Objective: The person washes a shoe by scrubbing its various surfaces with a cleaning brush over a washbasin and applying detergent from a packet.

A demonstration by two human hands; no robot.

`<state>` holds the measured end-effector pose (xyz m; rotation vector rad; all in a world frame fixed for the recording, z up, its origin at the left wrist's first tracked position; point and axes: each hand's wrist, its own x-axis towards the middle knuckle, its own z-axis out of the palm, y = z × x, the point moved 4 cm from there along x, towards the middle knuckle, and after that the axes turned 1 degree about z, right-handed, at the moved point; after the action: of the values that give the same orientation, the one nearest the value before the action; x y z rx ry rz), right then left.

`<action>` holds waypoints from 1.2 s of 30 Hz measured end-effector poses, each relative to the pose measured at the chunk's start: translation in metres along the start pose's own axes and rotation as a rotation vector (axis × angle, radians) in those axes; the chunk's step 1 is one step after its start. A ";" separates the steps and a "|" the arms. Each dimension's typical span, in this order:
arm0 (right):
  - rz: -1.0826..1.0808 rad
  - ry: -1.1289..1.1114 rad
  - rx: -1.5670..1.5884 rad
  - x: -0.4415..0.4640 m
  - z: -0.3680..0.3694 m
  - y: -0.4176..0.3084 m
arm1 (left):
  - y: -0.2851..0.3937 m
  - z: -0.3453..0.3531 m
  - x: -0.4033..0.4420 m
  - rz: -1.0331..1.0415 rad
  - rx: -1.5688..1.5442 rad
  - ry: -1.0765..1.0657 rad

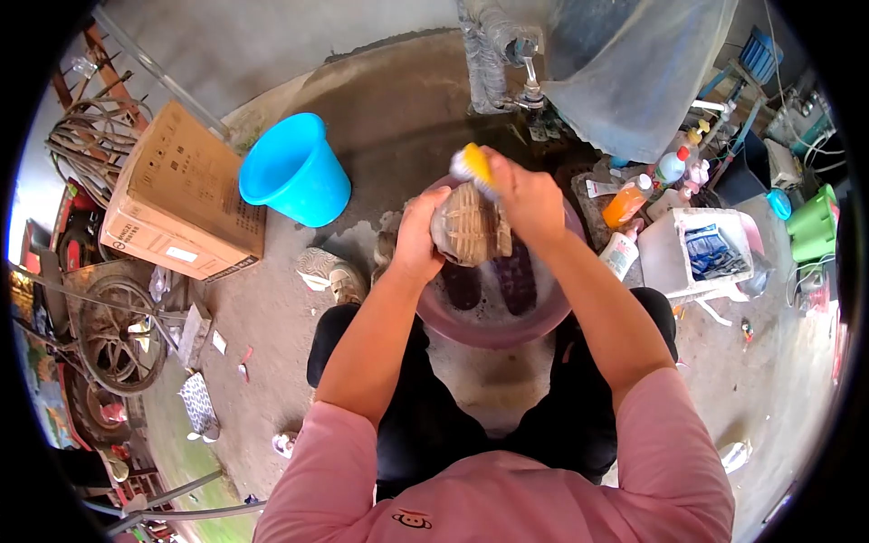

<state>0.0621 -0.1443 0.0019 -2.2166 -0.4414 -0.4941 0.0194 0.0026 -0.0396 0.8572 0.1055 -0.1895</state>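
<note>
My left hand (419, 233) is closed around a wet, tan-grey shoe (465, 226), held over the basin with its ridged sole facing up. In my right hand (529, 197) is a yellow scrub brush (473, 165) with white bristles, at the far end of the shoe; whether the bristles touch the sole I cannot tell. Below both hands stands a pink basin (493, 339) between my knees. Two dark, insole-shaped pieces (516, 282) lie in its soapy water. The hands and the shoe hide part of the basin.
A blue bucket (303, 181) and a cardboard box (186, 195) stand to the left. Another shoe (333, 271) lies by my left knee. Bottles (626, 201) and a white container (670, 262) are at the right. A tap (529, 86) is on the wall ahead.
</note>
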 end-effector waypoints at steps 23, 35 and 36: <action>-0.256 0.028 -0.063 -0.025 -0.005 -0.030 | 0.018 0.023 -0.003 0.133 0.036 0.419; -0.270 0.051 -0.105 -0.027 -0.005 -0.022 | 0.013 0.017 0.000 0.131 0.133 0.394; -0.227 0.057 -0.104 -0.021 -0.006 -0.018 | 0.010 0.024 -0.004 0.196 0.284 0.314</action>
<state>0.0345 -0.1407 0.0067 -2.2572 -0.6542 -0.7129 0.0177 -0.0085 -0.0163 1.1699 0.2916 0.1187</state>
